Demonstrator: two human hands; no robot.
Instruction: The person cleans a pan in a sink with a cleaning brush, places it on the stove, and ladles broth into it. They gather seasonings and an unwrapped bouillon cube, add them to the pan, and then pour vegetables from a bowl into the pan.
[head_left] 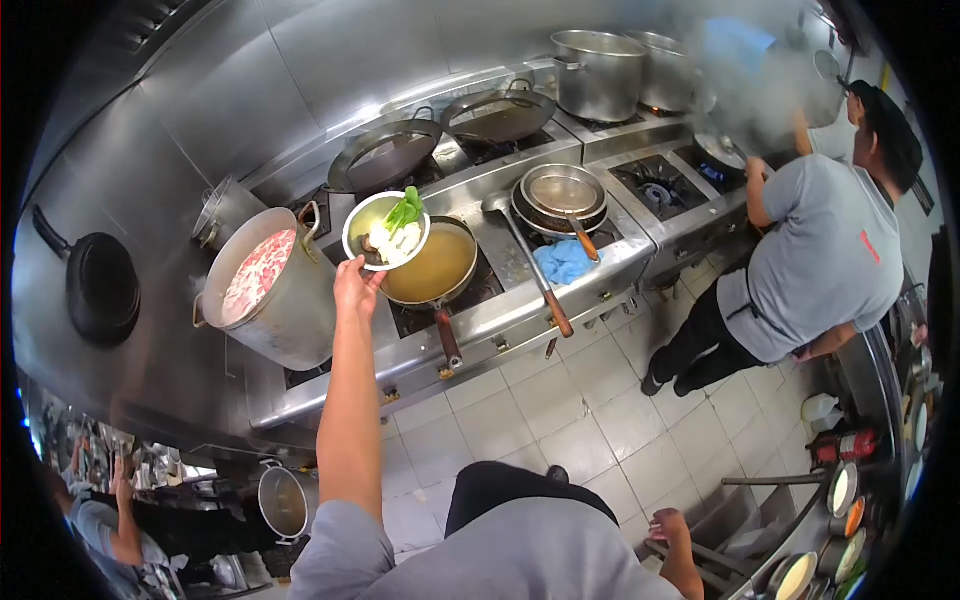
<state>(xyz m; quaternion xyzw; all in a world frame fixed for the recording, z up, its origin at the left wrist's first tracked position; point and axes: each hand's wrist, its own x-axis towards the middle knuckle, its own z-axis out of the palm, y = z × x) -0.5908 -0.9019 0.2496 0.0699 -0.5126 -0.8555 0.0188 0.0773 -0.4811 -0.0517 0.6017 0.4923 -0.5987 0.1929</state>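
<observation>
My left hand point(357, 284) grips the near rim of a metal bowl point(361, 213), its arm stretched forward over the stove. Inside the bowl lie green leaves point(405, 210), white pieces point(398, 243) and something brownish I cannot make out. The bowl is tilted toward me and overlaps the left edge of a pan point(440, 262) of yellowish liquid, whose wooden handle point(447, 338) points at me. Low at my right side hangs my right hand point(668, 523), fingers loosely bent and apart, with nothing visible in them.
A tall pot point(280, 325) of pinkish-white pieces stands left on the range. Behind are two dark woks point(385, 160). Right are a ladle point(530, 265), stacked strainers point(562, 190) and a blue cloth point(566, 262). A co-worker point(815, 255) stands at the steaming burner.
</observation>
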